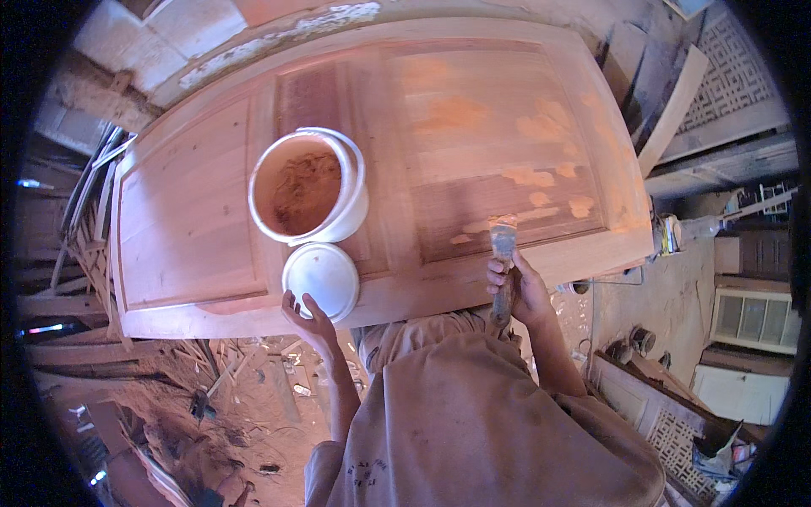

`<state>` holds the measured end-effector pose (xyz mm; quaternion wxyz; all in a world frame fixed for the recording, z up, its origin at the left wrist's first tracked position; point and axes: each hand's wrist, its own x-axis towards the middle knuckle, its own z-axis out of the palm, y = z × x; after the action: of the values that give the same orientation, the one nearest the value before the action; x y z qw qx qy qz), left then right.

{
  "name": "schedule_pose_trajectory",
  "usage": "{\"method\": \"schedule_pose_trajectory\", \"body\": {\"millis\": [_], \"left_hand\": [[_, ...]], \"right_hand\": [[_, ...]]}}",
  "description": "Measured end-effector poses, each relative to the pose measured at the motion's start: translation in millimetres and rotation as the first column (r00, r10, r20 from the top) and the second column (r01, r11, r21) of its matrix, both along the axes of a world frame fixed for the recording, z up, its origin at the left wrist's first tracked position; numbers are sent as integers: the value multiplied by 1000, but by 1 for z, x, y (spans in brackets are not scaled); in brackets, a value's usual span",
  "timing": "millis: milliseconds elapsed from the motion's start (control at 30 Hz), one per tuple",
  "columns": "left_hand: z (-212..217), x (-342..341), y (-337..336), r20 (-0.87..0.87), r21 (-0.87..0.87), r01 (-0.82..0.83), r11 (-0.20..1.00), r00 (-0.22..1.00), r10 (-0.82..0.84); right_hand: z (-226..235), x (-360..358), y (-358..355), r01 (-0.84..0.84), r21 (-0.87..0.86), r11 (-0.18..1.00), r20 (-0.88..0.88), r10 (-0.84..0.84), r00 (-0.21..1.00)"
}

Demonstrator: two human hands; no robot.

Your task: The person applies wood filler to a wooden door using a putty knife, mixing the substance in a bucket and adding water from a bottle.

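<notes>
Right hand (517, 287) grips a putty knife (503, 245) near the white bucket (309, 186).

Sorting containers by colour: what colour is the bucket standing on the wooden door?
White bucket, with reddish-brown paste inside; head view shows it best.
</notes>
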<state>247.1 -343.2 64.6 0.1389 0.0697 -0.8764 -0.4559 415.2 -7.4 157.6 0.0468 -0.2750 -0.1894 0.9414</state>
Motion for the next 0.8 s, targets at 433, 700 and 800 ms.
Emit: {"method": "schedule_pose_trajectory", "body": {"millis": [433, 700, 800], "left_hand": [[-26, 71, 197, 11, -206, 465, 861, 881, -473], [-41, 63, 204, -33, -277, 436, 856, 886, -462], [-44, 62, 203, -36, -232, 440, 868, 887, -459]], "right_hand": [[-15, 106, 141, 333, 70, 940, 140, -340, 930], [-32, 98, 197, 397, 121, 910, 132, -411, 902], [-42, 77, 219, 394, 43, 918, 93, -396, 914]]}}
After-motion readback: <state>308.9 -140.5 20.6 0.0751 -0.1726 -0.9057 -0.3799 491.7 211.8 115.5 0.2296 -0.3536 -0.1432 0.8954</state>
